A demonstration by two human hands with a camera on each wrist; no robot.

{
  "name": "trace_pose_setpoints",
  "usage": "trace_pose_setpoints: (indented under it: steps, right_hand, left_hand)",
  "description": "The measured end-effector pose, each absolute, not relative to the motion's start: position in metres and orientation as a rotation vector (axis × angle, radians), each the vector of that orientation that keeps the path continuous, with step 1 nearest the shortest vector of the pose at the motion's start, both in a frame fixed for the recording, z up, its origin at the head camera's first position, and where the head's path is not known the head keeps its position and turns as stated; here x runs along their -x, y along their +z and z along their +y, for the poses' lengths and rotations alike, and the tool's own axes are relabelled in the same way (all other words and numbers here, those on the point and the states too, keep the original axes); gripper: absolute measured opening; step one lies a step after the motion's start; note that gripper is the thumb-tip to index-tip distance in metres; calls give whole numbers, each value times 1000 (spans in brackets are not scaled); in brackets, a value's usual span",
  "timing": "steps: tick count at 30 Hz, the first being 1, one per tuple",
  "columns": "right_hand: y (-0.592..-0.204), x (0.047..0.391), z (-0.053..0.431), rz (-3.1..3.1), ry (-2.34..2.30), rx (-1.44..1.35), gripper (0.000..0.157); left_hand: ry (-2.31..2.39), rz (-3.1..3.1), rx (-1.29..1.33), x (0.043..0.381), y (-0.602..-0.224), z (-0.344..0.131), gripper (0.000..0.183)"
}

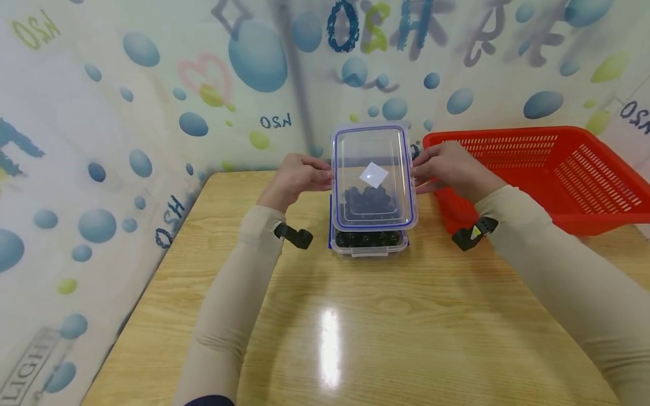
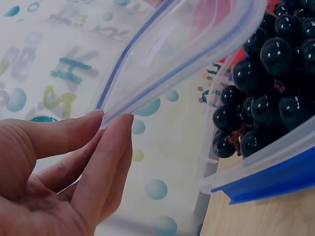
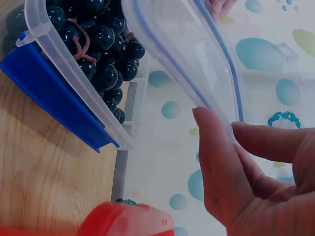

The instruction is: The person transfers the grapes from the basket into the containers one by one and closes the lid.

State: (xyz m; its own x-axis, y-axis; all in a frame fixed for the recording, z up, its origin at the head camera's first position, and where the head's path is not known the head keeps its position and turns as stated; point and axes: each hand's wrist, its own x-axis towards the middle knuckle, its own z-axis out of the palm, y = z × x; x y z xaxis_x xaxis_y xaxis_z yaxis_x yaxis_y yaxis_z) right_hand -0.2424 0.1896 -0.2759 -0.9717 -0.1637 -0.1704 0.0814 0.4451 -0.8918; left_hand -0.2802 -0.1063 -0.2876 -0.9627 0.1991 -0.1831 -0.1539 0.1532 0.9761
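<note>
A clear rectangular lid [image 1: 373, 144] with a blue seal line and a small white label is held up between both hands. My left hand [image 1: 303, 179] pinches its left edge between thumb and fingers; my right hand [image 1: 452, 169] pinches the right edge. Below the lid stands a clear plastic container [image 1: 369, 250] with blue side clips, holding dark grapes [image 2: 278, 88]. In both wrist views the lid is tilted and apart from the container's rim. In the right wrist view, a blue clip [image 3: 54, 98] hangs folded down along the container's side.
To the right, a red plastic basket [image 1: 548, 211] stands on the wooden table [image 1: 386, 321], close by the right forearm. A patterned wall [image 1: 325, 84] rises directly behind the table's back edge. Each wrist wears a black strapped camera.
</note>
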Motion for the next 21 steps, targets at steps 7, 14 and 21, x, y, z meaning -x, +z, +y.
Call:
trace_pose_setpoints:
  steps: [7,14,21]
  right_hand:
    - [-271,243,177,2513,-1662,62,29]
    - [-270,235,165,2630,-2099,113,25]
    - [-283,233,156,2486,-2532,238,22]
  left_hand:
    - [1922,2326,-142,277,-281,-112,19]
    - [1923,2717,-469,263,-267,-107,20]
    - [2073,2901,-717,259,-283,-105,12]
